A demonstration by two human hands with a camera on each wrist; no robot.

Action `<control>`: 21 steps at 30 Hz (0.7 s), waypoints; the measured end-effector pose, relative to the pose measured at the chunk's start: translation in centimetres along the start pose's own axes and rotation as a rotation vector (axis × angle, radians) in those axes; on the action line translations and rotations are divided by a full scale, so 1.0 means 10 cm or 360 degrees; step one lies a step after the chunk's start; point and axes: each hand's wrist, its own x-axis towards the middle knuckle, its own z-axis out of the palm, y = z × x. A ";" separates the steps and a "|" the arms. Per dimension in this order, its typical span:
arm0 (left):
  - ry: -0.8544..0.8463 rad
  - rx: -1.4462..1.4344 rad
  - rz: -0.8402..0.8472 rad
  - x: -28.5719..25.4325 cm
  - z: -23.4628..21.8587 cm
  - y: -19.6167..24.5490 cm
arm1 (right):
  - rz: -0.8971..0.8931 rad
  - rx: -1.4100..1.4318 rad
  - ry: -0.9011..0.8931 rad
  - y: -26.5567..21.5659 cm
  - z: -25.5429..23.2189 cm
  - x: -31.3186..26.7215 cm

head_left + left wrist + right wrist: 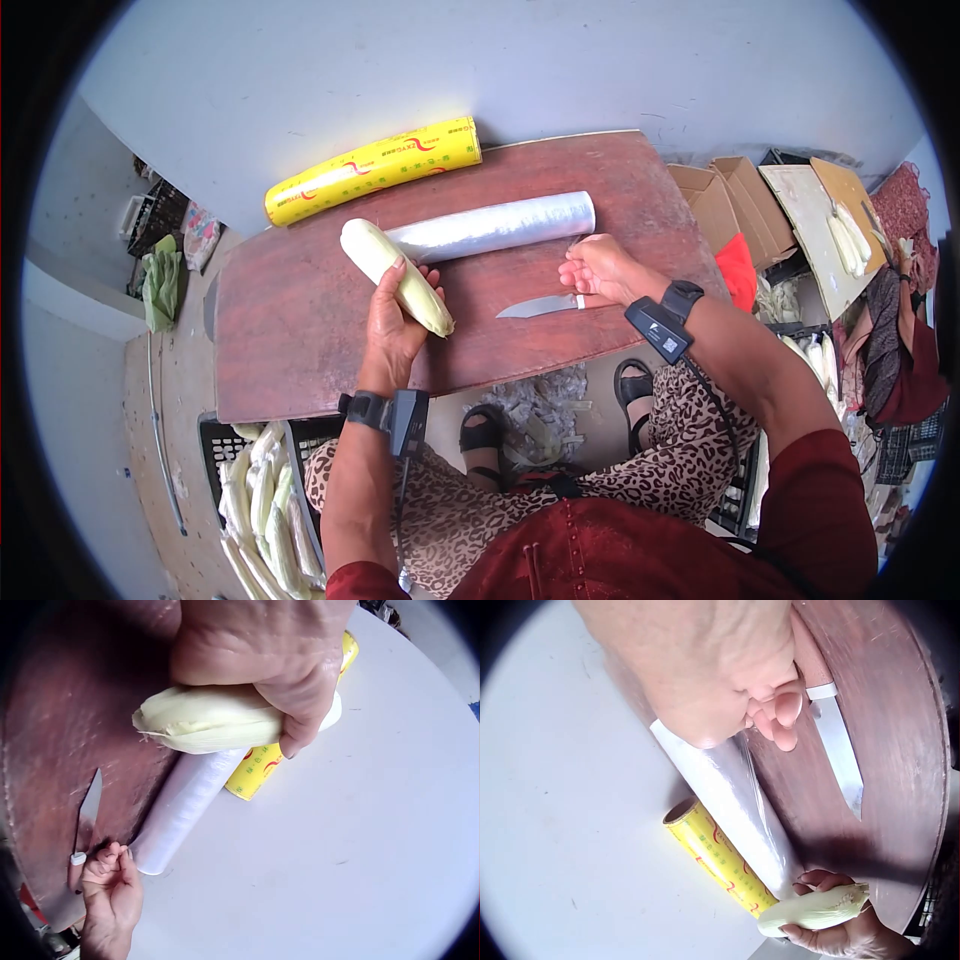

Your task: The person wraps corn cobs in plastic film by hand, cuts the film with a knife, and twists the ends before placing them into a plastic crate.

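Glossy, smooth plastic film shines on your clear roll (500,225), and your yellow roll (375,172) gleams slick under its print! Polished metal on your knife blade (842,754), wood-look handle (814,660), scuffed brown tabletop (300,320); your corn cob (225,724) shows pale, papery husk.

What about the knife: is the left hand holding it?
No, the left hand grips the corn, while the knife lies on the table.
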 end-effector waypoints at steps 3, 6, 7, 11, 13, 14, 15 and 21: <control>-0.0015 0.0092 0.0039 0.01 -0.05 -0.01 | -0.0028 -0.0095 -0.0012 -0.02 -0.04 -0.03; -0.0011 0.0122 0.0042 -0.05 -0.07 0.00 | -0.0006 -0.0200 -0.0043 -0.03 -0.07 -0.03; 0.0001 0.0124 0.0041 -0.06 -0.09 0.00 | -0.0007 -0.0240 -0.0053 -0.03 -0.08 -0.04; 0.0026 0.0161 0.0046 -0.09 -0.28 0.04 | 0.0001 -0.0395 -0.0040 -0.07 -0.09 -0.05; 0.0070 0.0198 0.0058 -0.11 -0.37 0.06 | 0.0009 -0.0459 -0.0016 -0.08 -0.08 -0.05; 0.0087 0.0201 0.0067 -0.12 -0.41 0.07 | 0.0014 -0.0487 -0.0007 -0.10 -0.08 -0.05; 0.0075 0.0190 0.0070 -0.13 -0.42 0.08 | 0.0018 -0.0514 0.0003 -0.11 -0.09 -0.05; 0.0028 0.0072 0.0061 -0.22 -0.24 0.11 | 0.0017 -0.0648 0.0060 -0.13 -0.08 -0.06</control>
